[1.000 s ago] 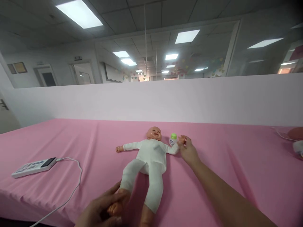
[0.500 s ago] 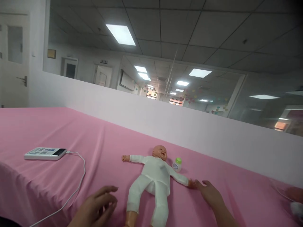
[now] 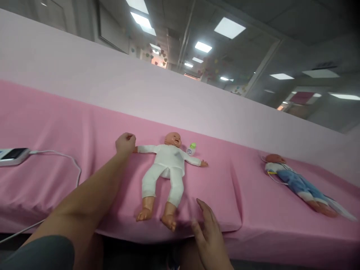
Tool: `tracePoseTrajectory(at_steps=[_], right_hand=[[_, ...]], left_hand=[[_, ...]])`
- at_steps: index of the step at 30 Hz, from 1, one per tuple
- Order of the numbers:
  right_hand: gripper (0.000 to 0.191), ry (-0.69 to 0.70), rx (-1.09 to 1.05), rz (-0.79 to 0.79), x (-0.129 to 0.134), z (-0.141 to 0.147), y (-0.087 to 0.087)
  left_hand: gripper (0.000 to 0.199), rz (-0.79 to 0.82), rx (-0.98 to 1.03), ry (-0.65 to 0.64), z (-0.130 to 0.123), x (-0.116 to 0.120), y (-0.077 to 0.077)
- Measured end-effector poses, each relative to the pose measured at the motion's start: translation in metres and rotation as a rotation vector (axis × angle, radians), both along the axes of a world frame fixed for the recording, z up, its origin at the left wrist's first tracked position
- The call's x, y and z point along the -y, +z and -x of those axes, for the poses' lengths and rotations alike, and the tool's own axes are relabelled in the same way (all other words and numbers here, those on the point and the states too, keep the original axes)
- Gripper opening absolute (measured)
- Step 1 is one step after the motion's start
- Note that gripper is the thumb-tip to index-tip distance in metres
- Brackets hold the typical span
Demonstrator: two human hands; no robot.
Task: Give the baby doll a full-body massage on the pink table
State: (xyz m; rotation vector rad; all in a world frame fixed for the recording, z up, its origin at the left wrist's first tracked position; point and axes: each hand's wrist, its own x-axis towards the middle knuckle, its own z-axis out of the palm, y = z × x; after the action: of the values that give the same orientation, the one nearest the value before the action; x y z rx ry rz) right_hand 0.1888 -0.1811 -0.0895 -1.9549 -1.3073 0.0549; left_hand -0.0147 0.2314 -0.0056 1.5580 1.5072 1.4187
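Observation:
A baby doll (image 3: 170,159) in a white long-sleeved top and white trousers lies on its back, arms spread and feet bare. My left hand (image 3: 125,143) is beside the doll's outstretched hand at the left, its fingers curled closed; my wrist partly covers the doll's hand, and what my fingers hold, if anything, is hidden. Lower right of the doll's feet, my right hand (image 3: 209,236) is open with fingers apart, touching nothing I can see. A small clear bottle with a green cap (image 3: 191,149) stands by the doll's head and shoulder.
Pink cloth (image 3: 213,187) covers the long table, with a fold right of the doll. A second doll (image 3: 295,182) in blue trousers lies at the right with a thin tube. A white device (image 3: 14,156) with a cable is at the left. A low white wall (image 3: 157,97) runs behind.
The view has shifted right and down, showing the second doll. My left hand has gone forward to the doll's left-side hand; my right hand has come back from the doll's other hand.

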Motion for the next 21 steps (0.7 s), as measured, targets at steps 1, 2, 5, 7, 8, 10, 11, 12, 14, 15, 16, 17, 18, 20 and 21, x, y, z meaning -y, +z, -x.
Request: tracePoseTrajectory(at_steps=[1,2,5,7,8,10,11,12,14,15,16,17,18,20,21], right_hand=[[0.061,0.022,0.044,0.013,0.005,0.005,0.001],[0.063,0.038,0.083,0.025,0.009,0.009,0.002],[0.080,0.061,0.195,0.052,0.011,0.027,0.005],[0.095,0.065,0.269,0.067,0.004,0.040,0.007],[0.102,0.068,0.303,0.072,0.000,0.046,0.008],[0.111,0.076,0.353,0.090,-0.010,0.056,0.008],[0.111,0.073,0.363,0.101,-0.015,0.059,0.008],[0.108,0.063,0.363,0.113,-0.018,0.060,0.008],[0.095,0.035,0.339,0.126,-0.021,0.060,0.009],[0.086,0.027,0.323,0.120,-0.021,0.059,0.010],[0.078,0.024,0.306,0.108,-0.020,0.057,0.011],[0.069,0.023,0.288,0.093,-0.018,0.056,0.013],[0.061,0.022,0.268,0.078,-0.016,0.055,0.015],[0.048,-0.002,0.215,0.049,-0.012,0.054,0.018],[0.045,-0.019,0.188,0.037,-0.011,0.054,0.019]], left_hand=[[0.023,-0.025,-0.061,-0.030,0.001,-0.003,-0.003],[0.023,-0.057,-0.119,-0.065,0.004,-0.005,-0.004],[0.031,-0.127,-0.264,-0.179,0.014,-0.007,-0.006],[0.042,-0.075,-0.403,-0.281,0.018,-0.009,-0.007],[0.050,-0.033,-0.485,-0.323,0.018,-0.010,-0.009],[0.067,0.036,-0.646,-0.363,0.018,-0.015,-0.014],[0.073,0.057,-0.715,-0.365,0.018,-0.018,-0.018],[0.074,0.073,-0.773,-0.354,0.017,-0.020,-0.021],[0.064,0.124,-0.834,-0.309,0.016,-0.025,-0.027],[0.055,0.159,-0.837,-0.279,0.016,-0.027,-0.029],[0.047,0.191,-0.830,-0.250,0.016,-0.027,-0.029],[0.041,0.218,-0.816,-0.227,0.016,-0.027,-0.029],[0.038,0.231,-0.796,-0.215,0.016,-0.026,-0.028],[0.034,0.212,-0.752,-0.218,0.016,-0.021,-0.024],[0.033,0.192,-0.730,-0.229,0.015,-0.018,-0.022]])
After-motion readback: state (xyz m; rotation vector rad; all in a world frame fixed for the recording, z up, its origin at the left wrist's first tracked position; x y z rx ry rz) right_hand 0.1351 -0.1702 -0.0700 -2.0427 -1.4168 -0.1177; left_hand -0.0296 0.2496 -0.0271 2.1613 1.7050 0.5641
